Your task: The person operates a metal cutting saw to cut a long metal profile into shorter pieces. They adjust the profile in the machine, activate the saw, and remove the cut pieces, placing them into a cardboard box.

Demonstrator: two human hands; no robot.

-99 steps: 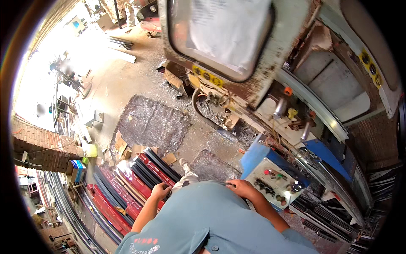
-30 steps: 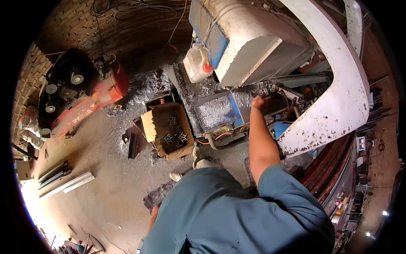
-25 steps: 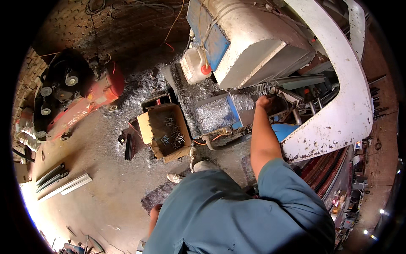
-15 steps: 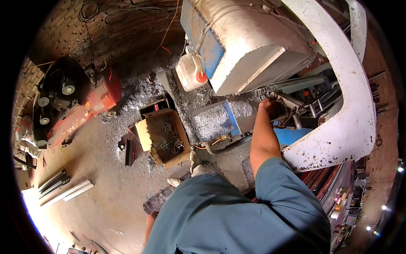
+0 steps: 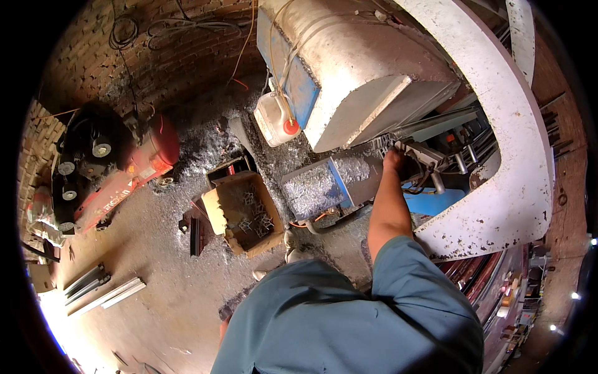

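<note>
Nearest the camera is the person's blue-grey shirt (image 5: 349, 324), which fills the lower middle of the view and hides the left hand entirely. A shoe toe (image 5: 293, 254) shows just past the shirt on the dusty floor (image 5: 156, 299).

The right arm stretches up from the shoulder, and the right hand (image 5: 393, 161) rests on the grey ribbed metal profile (image 5: 416, 153) that lies in the machine's clamp, under the big grey housing (image 5: 367, 68). The fingers curl onto the profile's near end, but whether they grip it or only press on it cannot be told from here. As a judgement, the piece is seated in the machine and the work on it is mid-way: the hand is on it and the profile is not yet out.

Left of the arm, the chip tray (image 5: 317, 187) is full of metal shavings. Beyond the shoe, a cardboard box (image 5: 243, 212) holds short offcuts. A white jug with a red cap (image 5: 277, 118) stands beside the housing. Loose metal bars (image 5: 103, 290) lie by the floor's left edge, and a red compressor (image 5: 112, 168) stands by the brick wall (image 5: 168, 50). The white curved guard (image 5: 504, 143) arcs close around the hand, crowding the reach.
</note>
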